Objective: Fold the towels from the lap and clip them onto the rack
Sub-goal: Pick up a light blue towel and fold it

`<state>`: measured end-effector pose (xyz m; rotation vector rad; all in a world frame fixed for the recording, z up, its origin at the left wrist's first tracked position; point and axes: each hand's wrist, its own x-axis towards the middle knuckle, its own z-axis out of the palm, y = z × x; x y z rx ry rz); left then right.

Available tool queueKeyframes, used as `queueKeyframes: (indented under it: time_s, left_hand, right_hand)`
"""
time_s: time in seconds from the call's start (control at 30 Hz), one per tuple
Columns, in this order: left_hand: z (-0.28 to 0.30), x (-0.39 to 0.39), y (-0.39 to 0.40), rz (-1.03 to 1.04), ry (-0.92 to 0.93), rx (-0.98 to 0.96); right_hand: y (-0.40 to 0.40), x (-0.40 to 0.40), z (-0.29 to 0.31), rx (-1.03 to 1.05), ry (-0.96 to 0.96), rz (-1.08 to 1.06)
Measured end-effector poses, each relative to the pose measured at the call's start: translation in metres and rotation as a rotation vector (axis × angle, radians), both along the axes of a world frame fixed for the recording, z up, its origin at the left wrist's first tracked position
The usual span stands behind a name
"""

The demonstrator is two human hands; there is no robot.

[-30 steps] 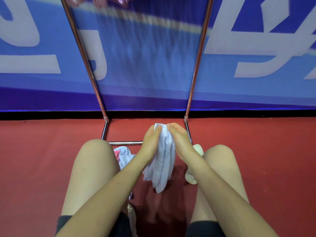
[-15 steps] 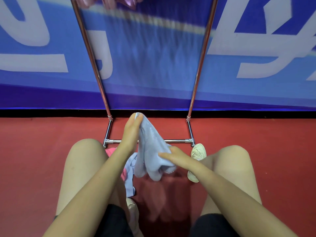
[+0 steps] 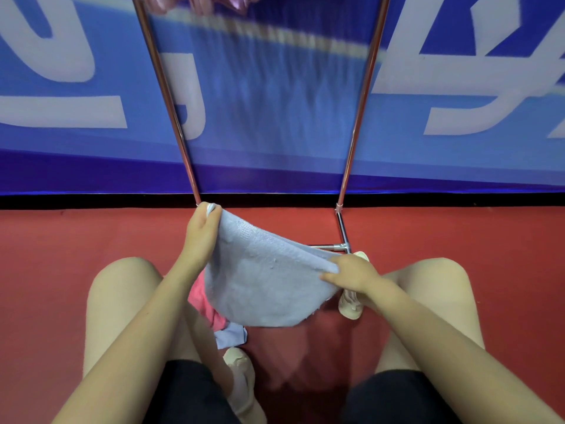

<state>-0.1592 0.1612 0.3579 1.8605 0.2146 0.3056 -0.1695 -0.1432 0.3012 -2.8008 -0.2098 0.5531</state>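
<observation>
**Towel spread between both hands above the lap**

We saw the rack standing on the red floor before a blue banner. We held the pale blue towel open between our knees, the left hand in a pinching grip on its upper corner, the right hand in a pinching grip on its right edge. A pink towel lay beneath it against the left thigh.
</observation>
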Motion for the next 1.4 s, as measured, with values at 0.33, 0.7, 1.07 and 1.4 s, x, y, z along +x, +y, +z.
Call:
queueKeyframes:
  time_s: [0.33,0.7,1.07,1.4]
  left_hand:
    - [-0.025,-0.008,0.025,0.051,0.09,-0.031]
    - [-0.02,-0.003,0.01,-0.063,0.043,0.158]
    - [-0.027,0.004,0.001,-0.217,0.106,0.168]
    - [-0.03,0.006,0.011,-0.13,-0.009,0.164]
  right_hand:
    - [-0.022,-0.004,0.014,0.176,-0.259,-0.033]
    - [-0.025,0.009,0.008,-0.024,-0.308,-0.136]
    - [-0.05,0.018,0.021,0.006,-0.503,-0.351]
    - [-0.059,0.018,0.023,0.22,-0.552,-0.332]
